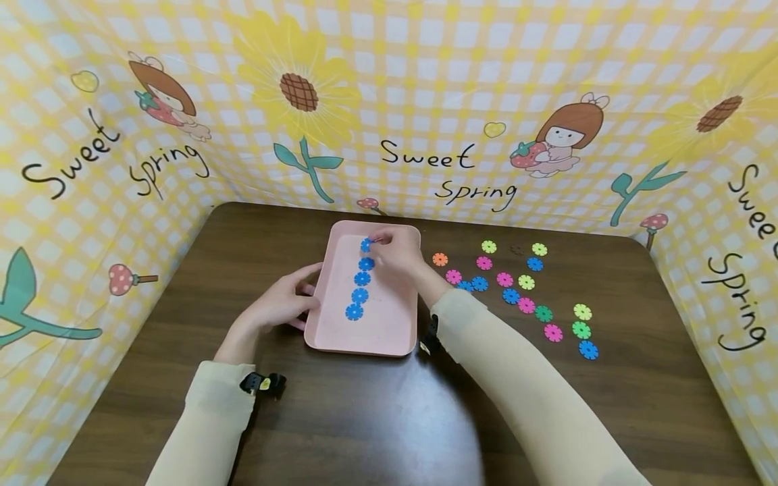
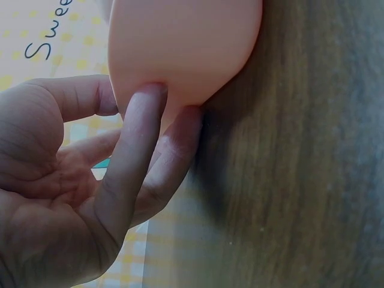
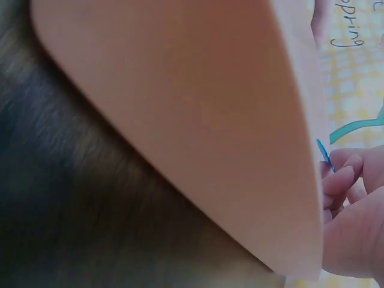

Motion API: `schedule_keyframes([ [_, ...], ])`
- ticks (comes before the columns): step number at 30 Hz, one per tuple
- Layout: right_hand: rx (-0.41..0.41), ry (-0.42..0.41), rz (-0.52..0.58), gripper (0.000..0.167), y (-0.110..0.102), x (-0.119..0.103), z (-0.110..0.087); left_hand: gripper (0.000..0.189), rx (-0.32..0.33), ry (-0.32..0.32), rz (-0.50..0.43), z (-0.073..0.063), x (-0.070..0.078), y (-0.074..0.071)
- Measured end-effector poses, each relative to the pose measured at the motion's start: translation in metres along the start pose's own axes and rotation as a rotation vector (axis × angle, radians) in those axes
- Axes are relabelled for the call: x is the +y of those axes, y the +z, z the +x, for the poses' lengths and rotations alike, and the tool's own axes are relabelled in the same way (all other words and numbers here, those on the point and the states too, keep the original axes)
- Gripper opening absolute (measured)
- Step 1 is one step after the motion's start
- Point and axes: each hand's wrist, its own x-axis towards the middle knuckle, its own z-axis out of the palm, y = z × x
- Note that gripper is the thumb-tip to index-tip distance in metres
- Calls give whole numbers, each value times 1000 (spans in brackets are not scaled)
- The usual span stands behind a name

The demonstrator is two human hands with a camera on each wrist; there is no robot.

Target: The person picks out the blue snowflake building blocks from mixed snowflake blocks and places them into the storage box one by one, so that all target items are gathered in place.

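Observation:
A pink tray [image 1: 389, 334] lies on the dark wooden table. Several blue notched plastic discs [image 1: 360, 295] form a slightly slanted column inside it. At the column's far end, my right hand [image 1: 398, 250] pinches a blue disc [image 1: 366, 245]; the right wrist view shows that disc [image 3: 324, 153] edge-on at the fingertips. My left hand [image 1: 276, 300] holds the tray's left side. Close up in the left wrist view, fingers [image 2: 133, 141] press against the tray's outer wall [image 2: 186, 42]. Whether the pinched disc touches its neighbour cannot be told.
Right of the tray, loose notched discs lie scattered: pink [image 1: 553, 333], yellow-green [image 1: 582, 312], green [image 1: 543, 313], orange [image 1: 440, 259] and blue [image 1: 588, 349]. A brown disc [image 1: 516, 249] barely shows against the table [image 1: 365, 418]. A checked cloth [image 1: 413, 81] stands behind and at both sides.

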Motion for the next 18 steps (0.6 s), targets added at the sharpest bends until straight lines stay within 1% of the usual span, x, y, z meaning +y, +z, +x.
schedule_keyframes([
  [4,5,63,-35,20,7,1,3,81,6,2,10,0,-1,1],
  [8,-18,119,-50,19,10,5,5,81,3,2,4,0,-1,2],
  [15,-66,111,-71,22,10,7,6,82,5,3,-4,1,-2,1],
  [18,-82,87,-95,24,7,4,4,81,7,0,3,1,-3,0],
])
